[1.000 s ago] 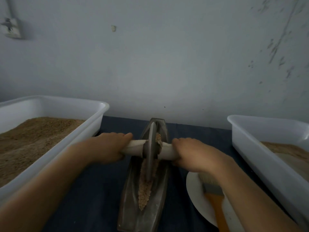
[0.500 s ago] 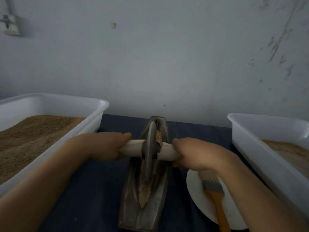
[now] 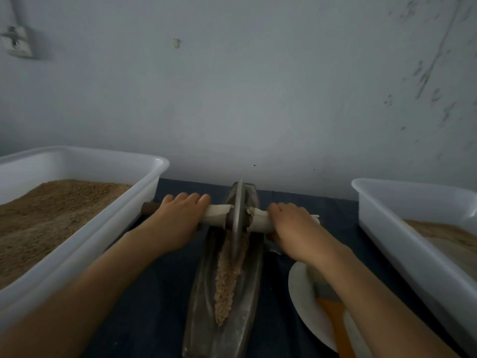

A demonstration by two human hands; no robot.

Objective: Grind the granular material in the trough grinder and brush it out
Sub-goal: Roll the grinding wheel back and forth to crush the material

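Both our hands, left (image 3: 180, 220) and right (image 3: 291, 226), clamp the axle (image 3: 216, 215) either side of the wheel (image 3: 238, 215), so it presses evenly on the grain (image 3: 227, 282) lying in the trough (image 3: 247, 306); brush (image 3: 333, 316) waits nearby on its plate (image 3: 302, 301)

- Two bare forearms come up from the bottom edge of the head view, one on each side.
- No sleeve, cuff or glove shows on either arm as far as the picture's edge.
- The left hand (image 3: 178, 223) is bare: no ring, watch or band on the fingers or wrist.
- The right hand (image 3: 296, 228) is bare as well, with nothing worn at the wrist.
- Fingernails are short and unpainted where they show; the dim light hides finer detail.
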